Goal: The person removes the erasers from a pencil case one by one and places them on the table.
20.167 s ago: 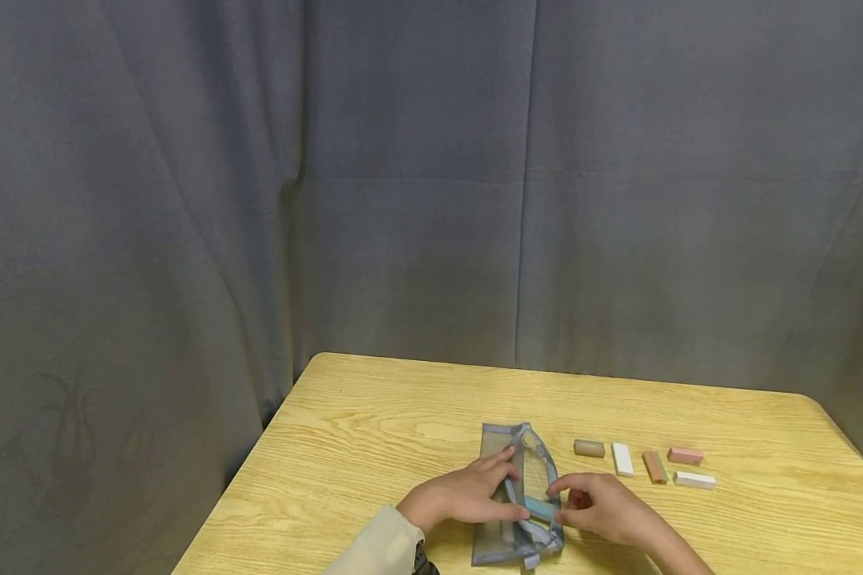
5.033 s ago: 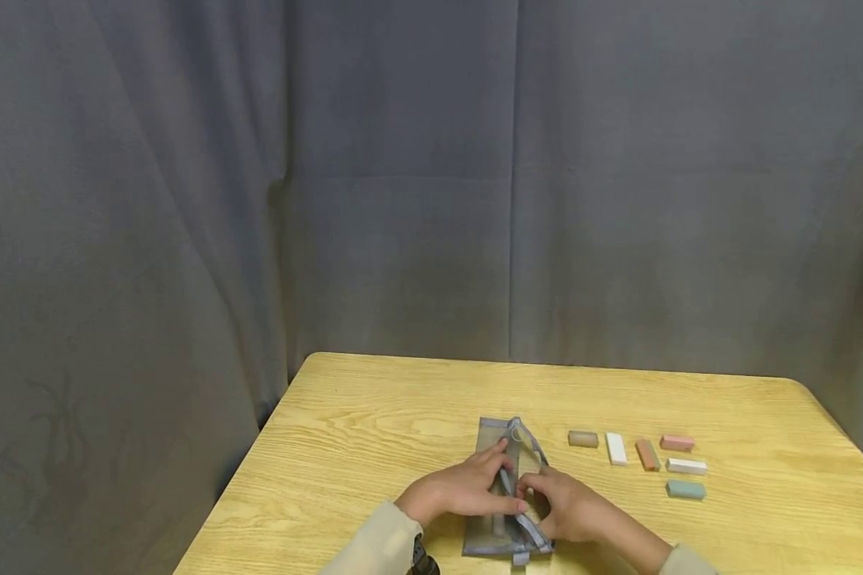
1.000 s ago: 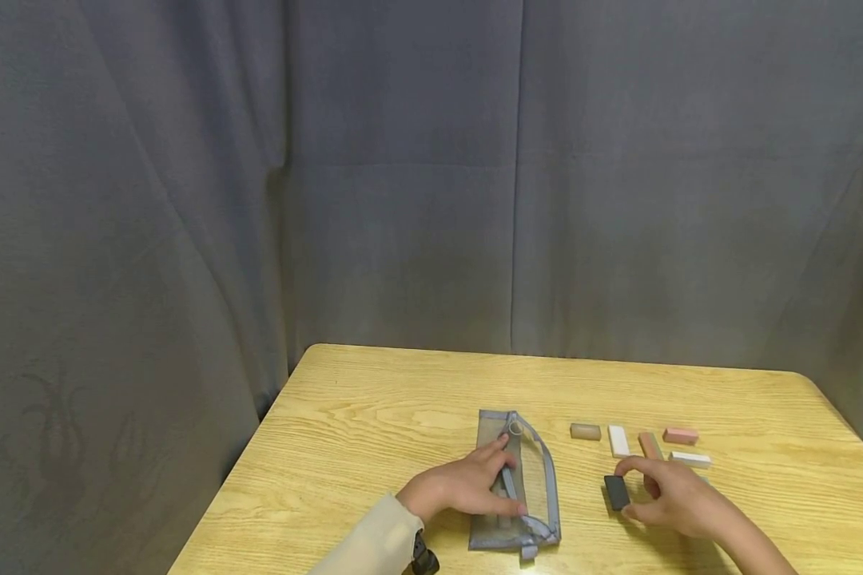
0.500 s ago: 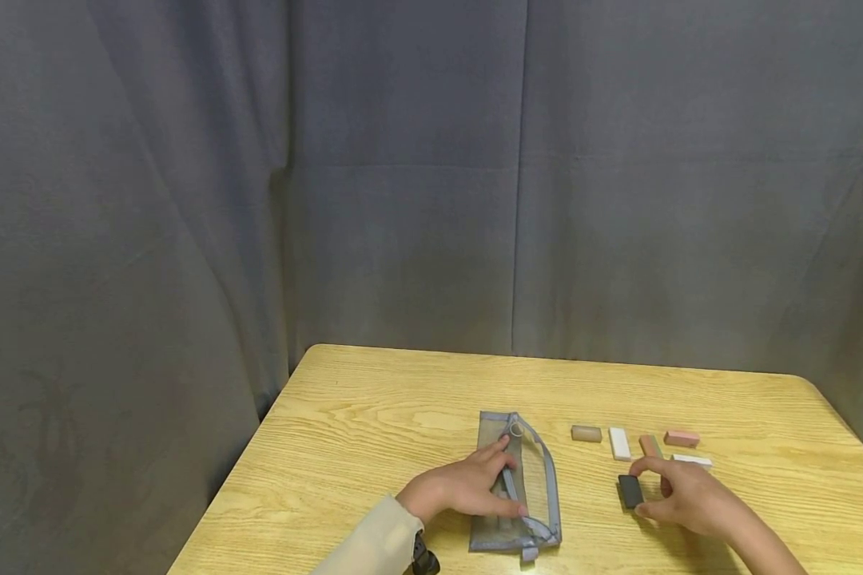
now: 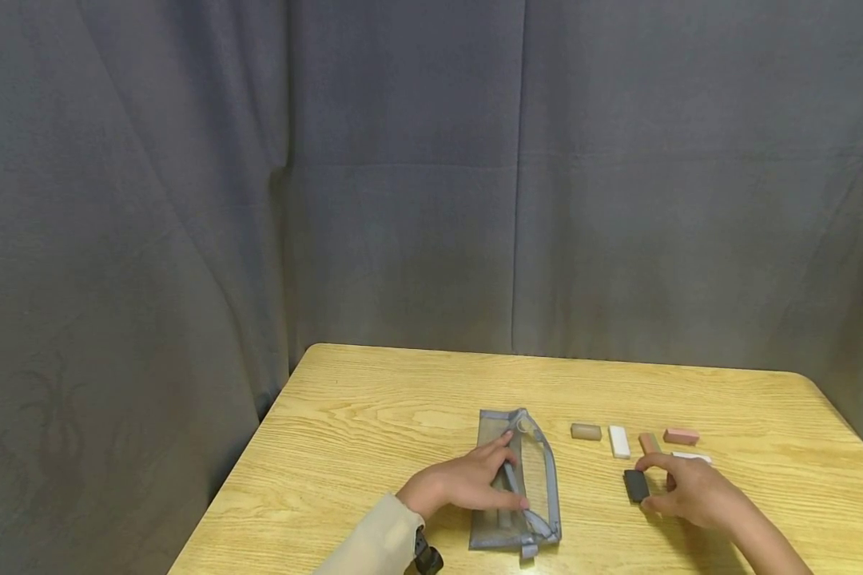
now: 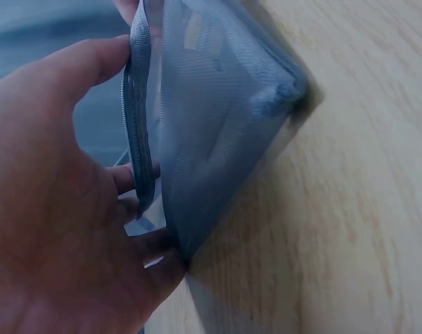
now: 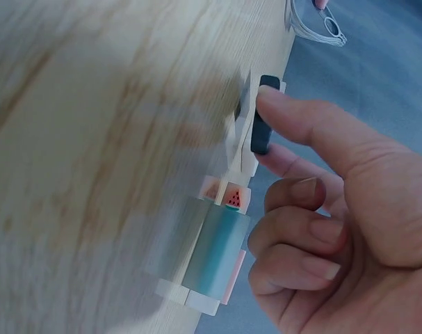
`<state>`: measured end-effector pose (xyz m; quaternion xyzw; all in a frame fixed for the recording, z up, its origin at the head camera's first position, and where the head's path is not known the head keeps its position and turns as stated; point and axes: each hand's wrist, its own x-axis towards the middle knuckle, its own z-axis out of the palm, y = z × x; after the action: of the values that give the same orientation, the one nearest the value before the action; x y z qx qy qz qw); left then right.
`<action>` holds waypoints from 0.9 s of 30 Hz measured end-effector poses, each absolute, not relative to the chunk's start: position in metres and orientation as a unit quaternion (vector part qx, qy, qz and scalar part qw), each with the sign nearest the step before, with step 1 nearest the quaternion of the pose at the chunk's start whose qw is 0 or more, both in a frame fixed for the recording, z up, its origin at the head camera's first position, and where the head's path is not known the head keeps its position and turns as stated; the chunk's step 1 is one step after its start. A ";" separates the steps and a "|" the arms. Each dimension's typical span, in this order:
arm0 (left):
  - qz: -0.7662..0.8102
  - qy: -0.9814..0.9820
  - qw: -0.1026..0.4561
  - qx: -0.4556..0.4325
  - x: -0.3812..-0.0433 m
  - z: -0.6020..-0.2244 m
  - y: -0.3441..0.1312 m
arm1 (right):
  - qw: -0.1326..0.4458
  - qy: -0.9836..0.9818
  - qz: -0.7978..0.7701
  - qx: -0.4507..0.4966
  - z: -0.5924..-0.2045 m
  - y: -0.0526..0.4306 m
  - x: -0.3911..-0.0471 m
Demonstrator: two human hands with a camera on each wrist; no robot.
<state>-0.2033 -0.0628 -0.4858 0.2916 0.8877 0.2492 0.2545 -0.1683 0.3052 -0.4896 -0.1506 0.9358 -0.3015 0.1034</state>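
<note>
A grey-blue mesh zip pouch (image 5: 542, 463) lies on the table with its zipper open. My left hand (image 5: 463, 483) lies across it, thumb and fingers holding the zippered edge (image 6: 135, 104) back. Through the mesh, a pale long shape shows under that hand. My right hand (image 5: 697, 491) pinches a small black eraser (image 5: 636, 485) between thumb and index finger. In the right wrist view the black eraser (image 7: 265, 115) is tilted on edge, the other fingers curled below it. A teal eraser (image 7: 217, 250) lies near that hand, hidden behind it in the head view.
On the wooden table (image 5: 374, 399), beyond the right hand, lie a brown eraser (image 5: 586, 432), a white one (image 5: 619, 442), an orange-green one (image 5: 650, 443), a pink one (image 5: 682, 436) and a second white one (image 5: 691, 457). Grey curtains (image 5: 403, 200) hang behind.
Earlier, the teal eraser left the pouch for the table at right. Then the right hand reached in, and the black eraser came out; over the last second it moved slightly right. Left hand stays.
</note>
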 end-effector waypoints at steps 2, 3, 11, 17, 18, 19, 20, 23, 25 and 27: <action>0.251 0.887 0.257 0.290 -0.204 -0.485 -0.062 | 0.105 0.936 -0.303 -0.145 -0.489 0.305 -0.168; 0.250 0.887 0.258 0.289 -0.205 -0.485 -0.062 | 0.105 0.937 -0.302 -0.142 -0.489 0.305 -0.168; 0.250 0.887 0.258 0.290 -0.210 -0.480 -0.058 | 0.124 0.940 -0.302 -0.100 -0.486 0.300 -0.170; 0.250 0.885 0.262 0.292 -0.214 -0.470 -0.054 | 0.120 0.944 -0.292 -0.096 -0.484 0.296 -0.171; 0.251 0.884 0.264 0.292 -0.214 -0.469 -0.053 | 0.116 0.945 -0.290 -0.100 -0.483 0.295 -0.171; 0.251 0.884 0.265 0.292 -0.215 -0.468 -0.052 | 0.110 0.945 -0.288 -0.109 -0.483 0.294 -0.170; 0.249 0.884 0.266 0.294 -0.216 -0.467 -0.051 | 0.106 0.945 -0.288 -0.115 -0.482 0.292 -0.170; 0.247 0.883 0.267 0.297 -0.219 -0.464 -0.048 | 0.090 0.940 -0.295 -0.144 -0.481 0.286 -0.169; 0.247 0.882 0.268 0.299 -0.220 -0.463 -0.046 | 0.082 0.934 -0.305 -0.168 -0.481 0.280 -0.169; 0.246 0.882 0.268 0.298 -0.221 -0.462 -0.045 | 0.078 0.927 -0.316 -0.187 -0.482 0.271 -0.169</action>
<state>-0.2214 -0.0454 -0.4619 0.2983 0.8824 0.2460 0.2682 -0.1688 0.2712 -0.4818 -0.1865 0.9269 -0.3161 0.0778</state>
